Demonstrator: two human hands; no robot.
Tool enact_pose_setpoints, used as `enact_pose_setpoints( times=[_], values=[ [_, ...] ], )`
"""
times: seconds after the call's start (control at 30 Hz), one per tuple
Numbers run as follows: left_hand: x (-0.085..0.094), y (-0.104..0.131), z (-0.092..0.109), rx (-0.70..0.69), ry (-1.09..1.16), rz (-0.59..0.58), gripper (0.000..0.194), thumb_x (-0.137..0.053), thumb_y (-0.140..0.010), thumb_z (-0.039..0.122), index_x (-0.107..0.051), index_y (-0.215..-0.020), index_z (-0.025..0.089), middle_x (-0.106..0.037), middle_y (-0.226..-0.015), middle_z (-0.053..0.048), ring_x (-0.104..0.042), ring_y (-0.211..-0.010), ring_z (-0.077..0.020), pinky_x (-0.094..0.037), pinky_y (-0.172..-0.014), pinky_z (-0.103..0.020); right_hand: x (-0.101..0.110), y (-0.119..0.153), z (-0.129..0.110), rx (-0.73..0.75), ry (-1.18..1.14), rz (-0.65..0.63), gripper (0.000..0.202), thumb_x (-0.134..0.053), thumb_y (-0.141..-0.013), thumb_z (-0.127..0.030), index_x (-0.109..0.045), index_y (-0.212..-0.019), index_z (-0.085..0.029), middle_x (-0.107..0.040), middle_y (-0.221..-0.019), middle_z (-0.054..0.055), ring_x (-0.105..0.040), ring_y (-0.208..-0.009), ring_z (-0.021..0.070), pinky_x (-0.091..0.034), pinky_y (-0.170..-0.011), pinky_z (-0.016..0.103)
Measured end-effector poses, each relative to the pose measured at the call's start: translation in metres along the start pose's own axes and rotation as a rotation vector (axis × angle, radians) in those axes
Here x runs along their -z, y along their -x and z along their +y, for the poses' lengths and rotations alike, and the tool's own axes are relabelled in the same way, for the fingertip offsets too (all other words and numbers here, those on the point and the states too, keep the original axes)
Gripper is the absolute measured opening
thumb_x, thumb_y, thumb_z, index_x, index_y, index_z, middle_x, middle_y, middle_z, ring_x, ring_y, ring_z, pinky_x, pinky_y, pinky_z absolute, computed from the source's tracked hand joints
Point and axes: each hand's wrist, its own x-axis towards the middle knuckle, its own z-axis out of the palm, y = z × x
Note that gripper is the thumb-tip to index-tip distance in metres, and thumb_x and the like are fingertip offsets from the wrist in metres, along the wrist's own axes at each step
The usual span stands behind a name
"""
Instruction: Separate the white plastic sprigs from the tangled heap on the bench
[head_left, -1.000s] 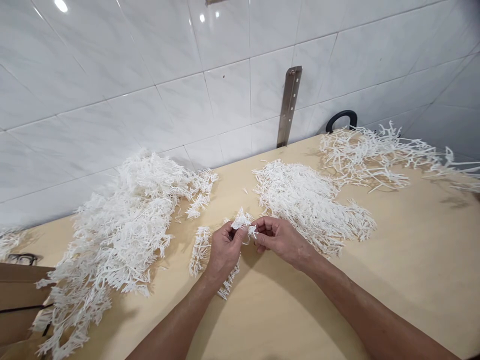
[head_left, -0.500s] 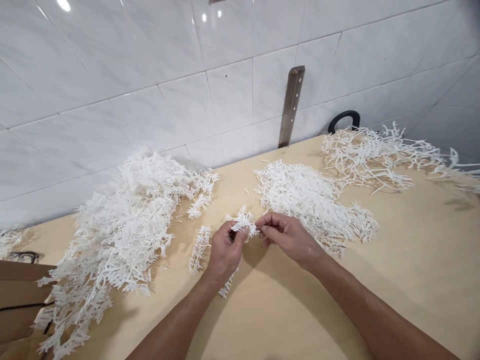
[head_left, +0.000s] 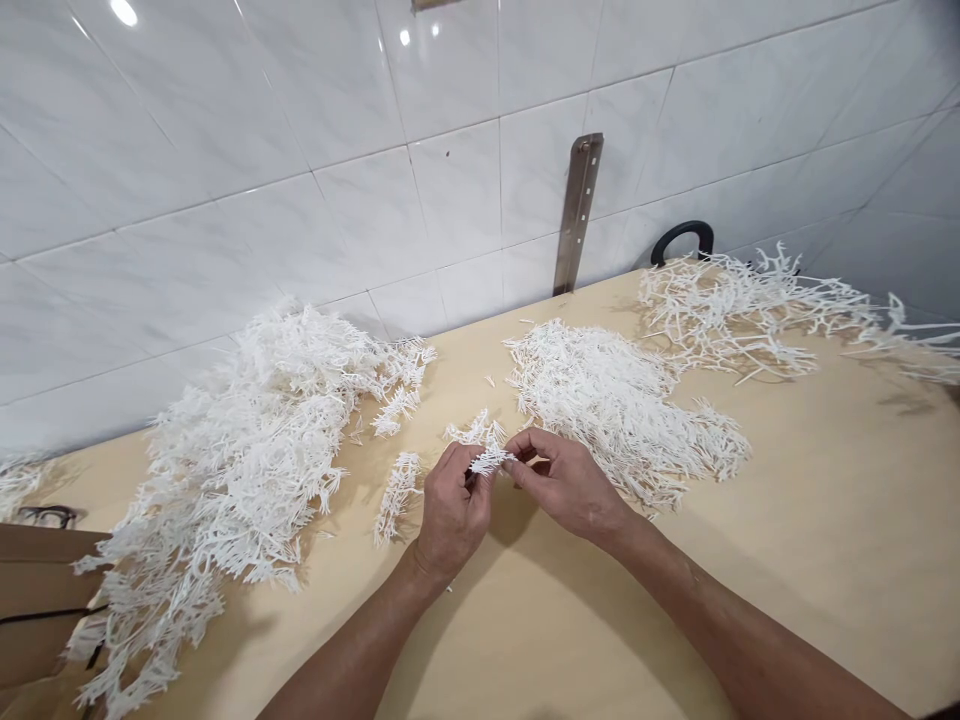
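Between my two hands is a small white branching plastic piece [head_left: 491, 460] with many thin prongs. My left hand [head_left: 455, 500] is closed round it, thumb and fingers pinching its left side. The thumb and forefinger of my right hand [head_left: 562, 480] pinch at the right end of the same piece; the exact grip point is too small to make out. Just behind, more white branching pieces [head_left: 469, 430] lie on the table [head_left: 585, 620]. Left of my left hand sits another short pronged piece [head_left: 397, 497]. A dense heap of thin white pieces [head_left: 600, 400] lies beyond my right hand.
A large tangled white heap [head_left: 255, 450] covers the table's left part. Longer white branched strands [head_left: 742, 310] lie at the back right, near a black curved handle [head_left: 684, 238]. A cardboard box [head_left: 45, 590] stands at the left edge. A metal bracket [head_left: 579, 215] is against the tiled wall.
My left hand has turned, showing more of its back, and the piece in it sits at a different angle. My right hand has come slightly closer to it.
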Motion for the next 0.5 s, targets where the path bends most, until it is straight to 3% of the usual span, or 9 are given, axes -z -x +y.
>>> enact_pose_setpoints(
  times=[0.2, 0.37, 0.5],
  values=[
    [0.001, -0.001, 0.004, 0.144, 0.186, -0.021, 0.016, -0.063, -0.086, 0.028, -0.072, -0.096, 0.02, -0.065, -0.076, -0.002, -0.054, -0.065, -0.014, -0.041, -0.062, -0.025, -0.002, -0.002, 0.009, 0.105, 0.149, 0.186, 0.01, -0.057, -0.081, -0.022, -0.065, -0.086, -0.023, -0.068, -0.076, 0.002, -0.064, -0.07, 0.0179, -0.051, -0.064, 0.03],
    [0.001, -0.003, -0.001, 0.222, 0.278, -0.014, 0.017, -0.062, -0.081, 0.02, -0.075, -0.091, 0.021, -0.063, -0.073, -0.001, -0.054, -0.066, -0.0139, -0.042, -0.063, -0.025, 0.001, -0.003, 0.017, -0.017, 0.034, 0.028, 0.012, -0.058, -0.08, -0.022, -0.066, -0.087, -0.023, -0.07, -0.075, 0.001, -0.065, -0.069, 0.0184, -0.052, -0.066, 0.031],
    [0.002, -0.004, -0.005, 0.212, 0.265, -0.001, 0.022, -0.059, -0.078, 0.014, -0.076, -0.091, 0.021, -0.063, -0.075, 0.0, -0.054, -0.066, -0.0132, -0.041, -0.062, -0.024, 0.007, -0.002, 0.014, -0.012, 0.004, -0.049, 0.028, -0.058, -0.078, -0.019, -0.067, -0.104, -0.024, -0.071, -0.1, 0.004, -0.067, -0.09, 0.0209, -0.054, -0.079, 0.034]
  ],
)
